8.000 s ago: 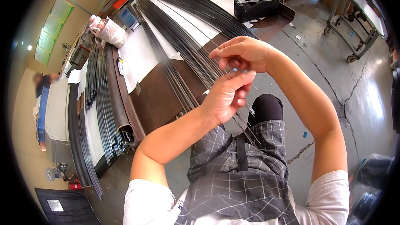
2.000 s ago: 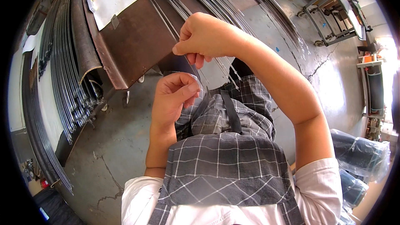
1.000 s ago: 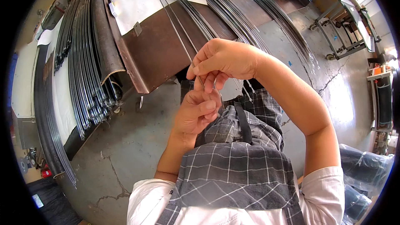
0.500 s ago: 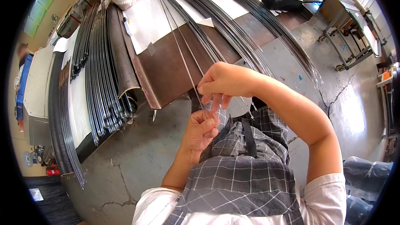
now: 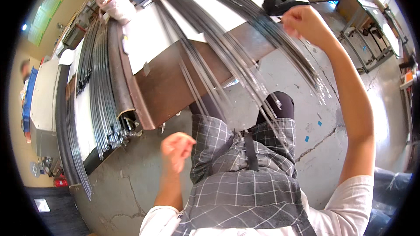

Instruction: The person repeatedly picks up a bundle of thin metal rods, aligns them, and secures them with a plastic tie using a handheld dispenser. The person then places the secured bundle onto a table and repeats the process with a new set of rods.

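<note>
My left hand [image 5: 176, 149] is raised over the floor to the left of my lap, blurred, its fingers curled toward the thumb. Whether anything small is in it I cannot make out. My right hand [image 5: 302, 25] is stretched far forward to the right, fingers bent down and closed, just in front of a black tape dispenser [image 5: 286, 3]. What its fingertips hold, if anything, is hidden. Between the hands, thin dark rods [image 5: 192, 83] with blurred ends hang off the table edge toward my knees. Longer bundles of rods [image 5: 236, 46] lie beside them.
A brown-topped table [image 5: 164, 91] carries white paper [image 5: 146, 30] and a pink-and-white bag-like container [image 5: 118, 6]. At left, black-coated rods [image 5: 103, 87] lie in a thick bundle. A wheeled cart [image 5: 372, 39] stands at the right. The grey floor [image 5: 118, 192] has cracks.
My hands, close together at the thin rod ends before, have parted. The right one went forward and right to the tape dispenser; the left one moved left and down. The rods now hang free.
</note>
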A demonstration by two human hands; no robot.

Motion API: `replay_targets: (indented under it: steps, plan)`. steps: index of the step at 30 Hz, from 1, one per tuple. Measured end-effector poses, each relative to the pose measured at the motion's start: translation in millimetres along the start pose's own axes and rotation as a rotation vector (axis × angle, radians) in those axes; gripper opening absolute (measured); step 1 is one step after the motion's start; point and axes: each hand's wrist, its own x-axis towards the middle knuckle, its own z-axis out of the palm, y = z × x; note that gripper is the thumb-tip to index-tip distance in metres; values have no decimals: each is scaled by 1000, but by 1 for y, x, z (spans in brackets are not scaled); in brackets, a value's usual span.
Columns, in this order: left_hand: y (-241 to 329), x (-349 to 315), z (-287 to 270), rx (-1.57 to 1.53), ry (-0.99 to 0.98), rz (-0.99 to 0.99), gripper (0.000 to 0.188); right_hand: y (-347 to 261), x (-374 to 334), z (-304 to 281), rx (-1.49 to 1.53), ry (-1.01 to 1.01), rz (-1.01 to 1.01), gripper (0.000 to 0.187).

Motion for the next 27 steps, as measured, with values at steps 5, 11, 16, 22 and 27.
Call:
replay_targets:
  steps: [5, 11, 16, 22, 27]
  plan:
    - [109, 46, 42, 406, -28, 547, 16, 41, 58, -25, -258, 576, -197, 28]
    - [173, 237, 157, 921, -403, 584, 23, 88, 111, -6, -371, 478, -70, 36]
    - [159, 362, 206, 1077, -532, 486, 30, 82, 115, 6, -464, 505, -81, 37]
    - [153, 411, 246, 1195, -738, 240, 26, 82, 107, 9, -523, 567, -63, 33]
    - [150, 415, 246, 1086, -635, 67, 20, 85, 110, 13, -491, 634, -84, 32]
